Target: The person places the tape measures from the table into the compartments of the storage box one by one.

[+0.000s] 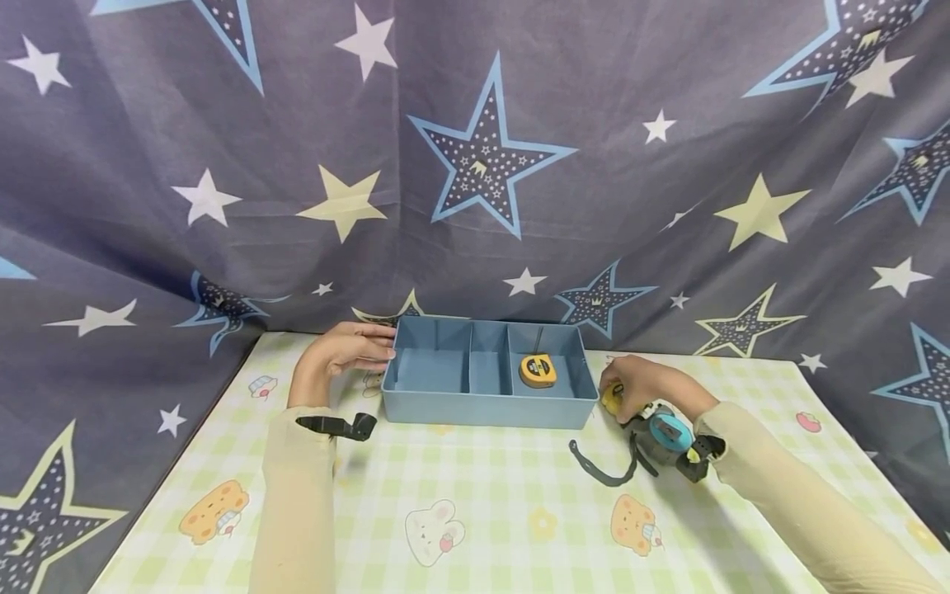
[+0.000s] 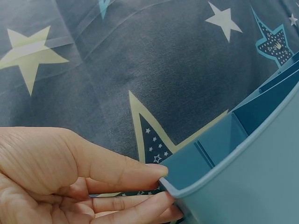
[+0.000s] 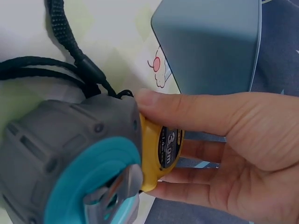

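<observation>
My left hand (image 1: 345, 348) is at the left end of a blue divided box (image 1: 490, 411). In the left wrist view its thumb lies at the rim and the fingertips sit against the outer wall, pinching the edge. Beyond the box's right end, my right hand (image 1: 641, 384) grips a small yellow tape measure (image 3: 161, 149) marked 3.0m, thumb on one side and fingers on the other. Right beside it sits a larger grey and teal tape measure (image 3: 98, 163) with a black strap (image 1: 604, 477). Another yellow tape measure (image 1: 538, 370) rests in the box's right compartment.
The box's dividers (image 1: 489, 360) split it into a wide left, a narrow middle and a right compartment. A green-checked tablecloth with cartoon prints (image 1: 505, 487) covers the table. Directly behind the table hangs a dark star-patterned curtain (image 1: 297, 148).
</observation>
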Available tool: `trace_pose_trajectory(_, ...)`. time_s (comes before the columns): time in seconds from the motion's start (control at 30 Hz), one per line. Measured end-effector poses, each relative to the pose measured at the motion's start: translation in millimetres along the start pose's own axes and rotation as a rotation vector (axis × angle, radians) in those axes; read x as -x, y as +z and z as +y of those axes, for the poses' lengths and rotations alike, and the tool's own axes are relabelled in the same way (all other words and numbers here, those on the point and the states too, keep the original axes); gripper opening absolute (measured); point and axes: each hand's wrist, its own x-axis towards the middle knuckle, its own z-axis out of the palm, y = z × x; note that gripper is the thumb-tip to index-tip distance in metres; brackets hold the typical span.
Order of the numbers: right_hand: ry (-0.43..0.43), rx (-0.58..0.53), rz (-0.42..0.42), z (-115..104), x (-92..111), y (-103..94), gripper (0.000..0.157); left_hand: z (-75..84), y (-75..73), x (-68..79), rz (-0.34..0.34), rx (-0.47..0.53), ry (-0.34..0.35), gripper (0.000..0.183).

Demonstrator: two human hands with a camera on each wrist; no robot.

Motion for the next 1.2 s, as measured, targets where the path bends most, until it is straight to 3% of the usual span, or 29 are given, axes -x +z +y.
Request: trace_pose_trajectory(1.2,-0.011,0.059,0.013,-1.0,-1.8,1.4,0.039,-2.5,-1.6,-2.0,-0.013,0.009,-0.005,0.068)
